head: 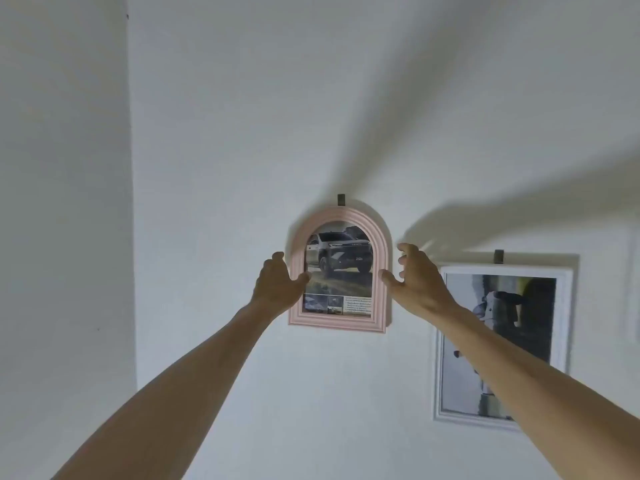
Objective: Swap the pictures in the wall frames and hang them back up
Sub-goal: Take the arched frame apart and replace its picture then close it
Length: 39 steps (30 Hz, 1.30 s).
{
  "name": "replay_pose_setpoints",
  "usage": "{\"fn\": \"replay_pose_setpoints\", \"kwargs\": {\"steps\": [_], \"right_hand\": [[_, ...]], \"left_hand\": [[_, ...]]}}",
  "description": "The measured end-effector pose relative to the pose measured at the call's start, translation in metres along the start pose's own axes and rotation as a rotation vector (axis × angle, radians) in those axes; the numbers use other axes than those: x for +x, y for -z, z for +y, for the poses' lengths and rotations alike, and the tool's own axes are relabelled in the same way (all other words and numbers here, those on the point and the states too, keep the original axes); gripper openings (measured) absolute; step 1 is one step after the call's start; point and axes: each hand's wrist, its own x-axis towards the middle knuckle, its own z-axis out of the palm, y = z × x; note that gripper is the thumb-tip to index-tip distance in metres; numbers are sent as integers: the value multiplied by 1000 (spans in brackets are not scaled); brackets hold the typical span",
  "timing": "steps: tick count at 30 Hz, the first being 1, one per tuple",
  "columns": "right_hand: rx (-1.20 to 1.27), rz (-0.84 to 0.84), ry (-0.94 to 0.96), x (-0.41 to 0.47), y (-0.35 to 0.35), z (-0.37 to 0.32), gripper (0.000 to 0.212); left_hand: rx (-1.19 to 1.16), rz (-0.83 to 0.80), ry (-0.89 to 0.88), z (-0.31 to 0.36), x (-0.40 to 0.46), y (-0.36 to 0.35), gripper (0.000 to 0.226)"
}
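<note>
Your two forearms reach up from the bottom edge toward the wall, and your left hand lies against the left side of the pink arched frame, thumb over its front edge; whether the fingers actually curl behind it, you cannot tell from here. Your right hand hovers just beside the right edge, fingers spread and loosely bent, holding nothing. Close both sides evenly at mid-height, then lift straight up so the back clears the dark hook before pulling away from the wall. The frame hangs upright, long axis vertical, arch on top, car picture facing you. Farther right and lower hangs the white rectangular frame, also upright, on its own hook.
</note>
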Motion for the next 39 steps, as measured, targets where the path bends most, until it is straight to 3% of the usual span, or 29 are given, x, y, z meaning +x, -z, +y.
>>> {"fn": "replay_pose_setpoints", "kwargs": {"steps": [2, 5, 7, 19, 24, 30, 39], "right_hand": [[23, 28, -15, 8, -5, 2, 66], [100, 86, 7, 19, -20, 7, 36], [121, 136, 19, 23, -27, 8, 27], [271, 128, -40, 13, -22, -4, 40], [303, 74, -148, -24, -22, -11, 36], [309, 19, -316, -84, -37, -10, 39], [237, -56, -583, -214, -82, 21, 46]], "left_hand": [[-65, -10, 36, 2, 8, -7, 72], [-180, 0, 77, 2, 20, -19, 61], [-230, 50, 84, 1, 24, -24, 52], [-385, 117, 76, -16, 12, -7, 36], [-483, 33, 128, -33, -13, 3, 29], [-605, -180, 260, -62, -62, 8, 27], [-662, -352, 432, -108, -175, -31, 18]]}}
